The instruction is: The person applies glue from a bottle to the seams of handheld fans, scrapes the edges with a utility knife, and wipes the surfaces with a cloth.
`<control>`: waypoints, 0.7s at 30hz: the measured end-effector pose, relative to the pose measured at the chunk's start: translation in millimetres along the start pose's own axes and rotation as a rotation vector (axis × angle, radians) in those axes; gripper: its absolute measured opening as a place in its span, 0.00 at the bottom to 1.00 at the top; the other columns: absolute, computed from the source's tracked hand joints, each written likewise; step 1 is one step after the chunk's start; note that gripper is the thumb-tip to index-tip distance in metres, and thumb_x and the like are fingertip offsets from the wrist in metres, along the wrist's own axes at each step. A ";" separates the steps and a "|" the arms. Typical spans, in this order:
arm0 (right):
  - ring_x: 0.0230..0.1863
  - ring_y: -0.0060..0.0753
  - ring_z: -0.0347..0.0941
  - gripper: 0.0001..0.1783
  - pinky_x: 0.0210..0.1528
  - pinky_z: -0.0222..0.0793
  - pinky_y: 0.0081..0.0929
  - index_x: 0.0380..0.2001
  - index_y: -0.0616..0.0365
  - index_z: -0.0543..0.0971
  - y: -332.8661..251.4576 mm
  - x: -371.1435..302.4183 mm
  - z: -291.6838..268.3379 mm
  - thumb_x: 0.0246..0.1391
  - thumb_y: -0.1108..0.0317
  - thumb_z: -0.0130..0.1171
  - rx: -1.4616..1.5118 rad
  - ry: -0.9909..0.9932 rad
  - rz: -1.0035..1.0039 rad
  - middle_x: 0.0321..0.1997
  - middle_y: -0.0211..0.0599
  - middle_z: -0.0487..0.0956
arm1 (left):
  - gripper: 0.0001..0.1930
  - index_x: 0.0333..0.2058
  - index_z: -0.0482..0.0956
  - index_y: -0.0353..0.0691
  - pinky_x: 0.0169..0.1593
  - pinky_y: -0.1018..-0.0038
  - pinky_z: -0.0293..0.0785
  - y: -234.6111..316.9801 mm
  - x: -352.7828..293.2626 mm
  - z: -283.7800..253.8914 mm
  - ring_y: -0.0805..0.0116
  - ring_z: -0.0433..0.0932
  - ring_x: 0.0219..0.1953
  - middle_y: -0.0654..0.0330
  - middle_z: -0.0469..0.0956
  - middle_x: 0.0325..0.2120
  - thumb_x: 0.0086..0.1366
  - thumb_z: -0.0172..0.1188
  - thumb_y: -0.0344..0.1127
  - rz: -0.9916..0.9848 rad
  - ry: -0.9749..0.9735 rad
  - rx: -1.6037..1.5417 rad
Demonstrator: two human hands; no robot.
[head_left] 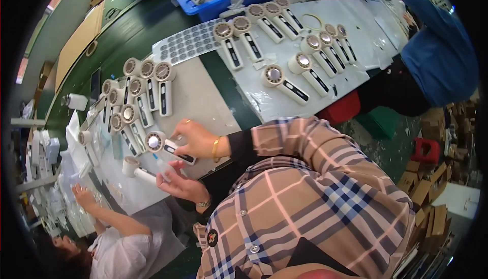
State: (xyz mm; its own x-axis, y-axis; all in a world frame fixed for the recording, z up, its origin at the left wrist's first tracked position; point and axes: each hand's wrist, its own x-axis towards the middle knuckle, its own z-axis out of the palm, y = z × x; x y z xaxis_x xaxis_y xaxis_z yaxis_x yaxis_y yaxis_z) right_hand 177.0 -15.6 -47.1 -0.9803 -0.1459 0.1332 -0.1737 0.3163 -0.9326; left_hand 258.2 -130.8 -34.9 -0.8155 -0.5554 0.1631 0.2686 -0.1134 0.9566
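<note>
Right hand (201,140), left of centre in the frame, has its fingers drawn in on the handle of a pale handheld fan (169,148). Just below it, the left hand (182,183) half-curls, palm up, around a small translucent bottle (163,167) with a blue tip. Another fan (137,170) lies beside them. At lower left sits a co-worker in white (127,238). Clustered fans (136,86) fill the left; beyond lie a sheet of round discs (183,42), more fans (303,61) upper right, and a blue bin (208,9) at top.
</note>
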 end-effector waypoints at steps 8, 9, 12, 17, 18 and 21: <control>0.53 0.44 0.80 0.22 0.56 0.73 0.33 0.52 0.63 0.79 -13.2 -52.2 -98.9 0.59 0.64 0.68 -0.010 0.026 0.221 0.50 0.48 0.83 | 0.10 0.55 0.64 0.35 0.49 0.64 0.82 -3.3 -15.8 -12.6 0.61 0.84 0.42 0.48 0.81 0.42 0.79 0.48 0.29 0.129 -0.481 -0.041; 0.53 0.41 0.79 0.21 0.57 0.72 0.32 0.53 0.65 0.79 -9.4 -60.3 -111.7 0.60 0.65 0.68 -0.057 0.027 0.260 0.48 0.47 0.83 | 0.10 0.54 0.63 0.35 0.50 0.64 0.82 -7.8 -20.8 -9.9 0.60 0.85 0.44 0.48 0.81 0.41 0.79 0.49 0.29 0.111 -0.479 0.034; 0.33 0.20 0.76 0.16 0.35 0.73 0.19 0.52 0.64 0.78 -33.6 -76.1 -122.9 0.65 0.69 0.64 0.047 0.062 0.407 0.45 0.36 0.83 | 0.11 0.54 0.62 0.35 0.52 0.64 0.82 -14.6 -19.4 -19.2 0.59 0.85 0.47 0.48 0.82 0.40 0.78 0.50 0.30 0.156 -0.433 0.216; 0.27 0.13 0.71 0.13 0.28 0.68 0.14 0.51 0.64 0.79 -7.8 -97.6 -124.7 0.67 0.71 0.61 0.122 0.135 0.248 0.42 0.33 0.82 | 0.12 0.54 0.61 0.36 0.52 0.66 0.82 -3.2 -10.9 -23.2 0.62 0.85 0.48 0.50 0.81 0.42 0.78 0.50 0.30 0.193 -0.396 0.388; 0.27 0.13 0.71 0.13 0.28 0.68 0.14 0.51 0.64 0.79 -5.9 -97.6 -122.4 0.67 0.71 0.61 0.126 0.106 0.225 0.42 0.33 0.82 | 0.12 0.54 0.61 0.36 0.52 0.66 0.82 -2.9 -10.6 -24.7 0.62 0.85 0.48 0.50 0.81 0.42 0.78 0.50 0.30 0.208 -0.362 0.395; 0.26 0.12 0.69 0.12 0.26 0.64 0.12 0.51 0.62 0.80 2.2 -95.7 -116.9 0.68 0.70 0.60 0.089 0.125 0.210 0.35 0.29 0.82 | 0.12 0.54 0.61 0.36 0.49 0.67 0.82 -15.2 -6.1 -24.1 0.65 0.85 0.46 0.52 0.80 0.42 0.78 0.52 0.30 0.150 -0.253 0.177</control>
State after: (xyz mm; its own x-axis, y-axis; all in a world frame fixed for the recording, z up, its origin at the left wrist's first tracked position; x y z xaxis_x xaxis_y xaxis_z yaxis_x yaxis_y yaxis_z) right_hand 259.5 108.6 -22.6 -0.9990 0.0327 -0.0312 0.0382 0.2429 -0.9693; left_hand 271.4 -145.5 -56.3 -0.8809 -0.3309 0.3383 0.3198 0.1108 0.9410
